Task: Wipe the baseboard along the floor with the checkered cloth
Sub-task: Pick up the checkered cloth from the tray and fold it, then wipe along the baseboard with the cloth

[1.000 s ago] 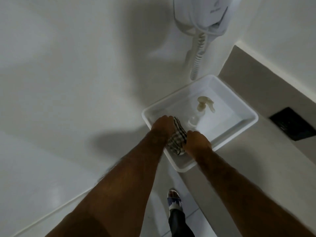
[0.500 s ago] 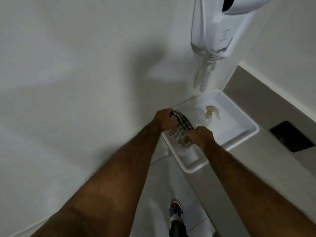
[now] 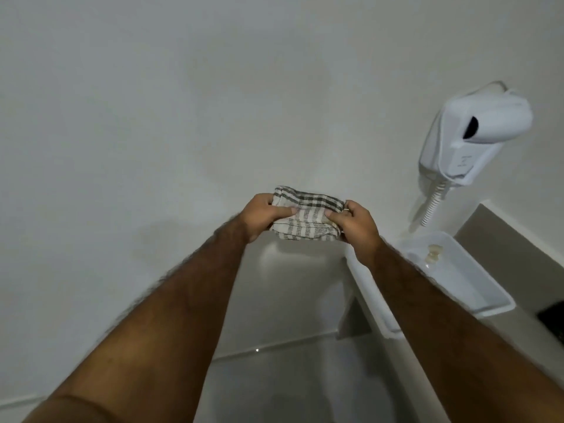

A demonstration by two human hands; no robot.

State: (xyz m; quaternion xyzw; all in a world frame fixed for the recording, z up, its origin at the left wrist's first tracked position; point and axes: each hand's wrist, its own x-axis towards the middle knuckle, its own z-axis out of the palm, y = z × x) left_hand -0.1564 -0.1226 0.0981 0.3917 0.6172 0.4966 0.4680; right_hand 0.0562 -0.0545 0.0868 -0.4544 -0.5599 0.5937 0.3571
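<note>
The checkered cloth (image 3: 306, 216), folded and cream with dark grey stripes, is held in the air in front of the white wall. My left hand (image 3: 262, 216) grips its left end and my right hand (image 3: 355, 222) grips its right end, thumbs on top. The baseboard (image 3: 283, 346) runs as a pale strip where the wall meets the floor, well below both hands and partly hidden by my forearms.
A white tray (image 3: 494, 306) with a small pump bottle (image 3: 434, 253) stands on the grey counter (image 3: 512, 257) at right. Above it a white wall-mounted hair dryer (image 3: 476, 138) hangs with a coiled cord. Grey floor tiles (image 3: 290, 386) lie below.
Both hands lifted the cloth out of the tray and carried it left, up in front of the wall. The view swung left, so tray and dryer now sit at the right.
</note>
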